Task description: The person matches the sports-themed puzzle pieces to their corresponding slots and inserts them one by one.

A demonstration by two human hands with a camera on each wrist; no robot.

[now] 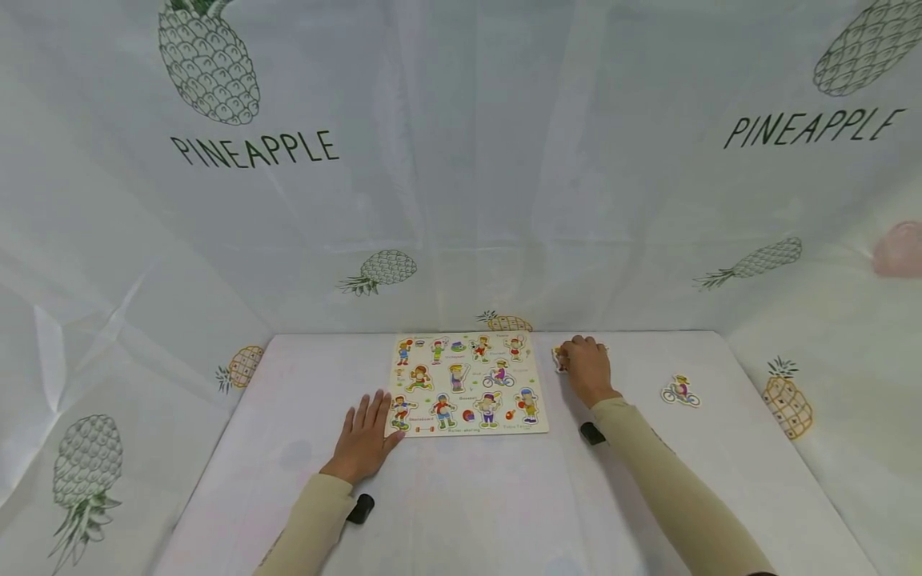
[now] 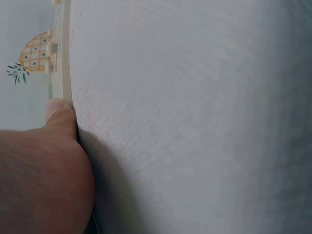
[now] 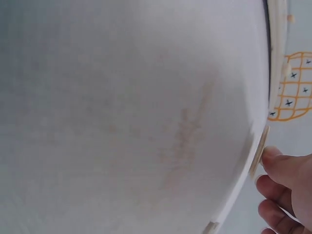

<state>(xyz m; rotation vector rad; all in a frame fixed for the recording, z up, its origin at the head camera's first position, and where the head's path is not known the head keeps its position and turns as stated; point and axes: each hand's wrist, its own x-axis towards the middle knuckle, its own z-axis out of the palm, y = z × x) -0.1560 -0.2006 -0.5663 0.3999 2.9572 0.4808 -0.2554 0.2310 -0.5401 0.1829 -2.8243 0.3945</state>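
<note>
Left hand (image 1: 362,442) laid flat with fingers spread wide, holding nothing; index finger along the left edge and thumb at the near edge of a flat, rectangular, cream wooden puzzle board (image 1: 524,374), at its near left corner. Board lies at the far middle of the white cloth-covered table (image 1: 461,504), printed with multicoloured sports figures in rows, small captions among them.

Right hand (image 1: 589,370) past the board's right side, near the table's far edge. Narrow pinch: thumb and curled index finger on a small, thin, flat wooden piece with a printed figure (image 1: 559,359), mostly covered by the hand; cannot tell whether it touches the table. Piece is just right of the board, apart from it.

Second loose piece, a small wooden cutout of a cyclist on a blue-wheeled bicycle (image 1: 680,391), lies flat farther right, well apart from the board.

Beige sleeves (image 1: 670,480) on both arms. Behind the table, white sheeting (image 1: 461,160) printed with pineapples.
</note>
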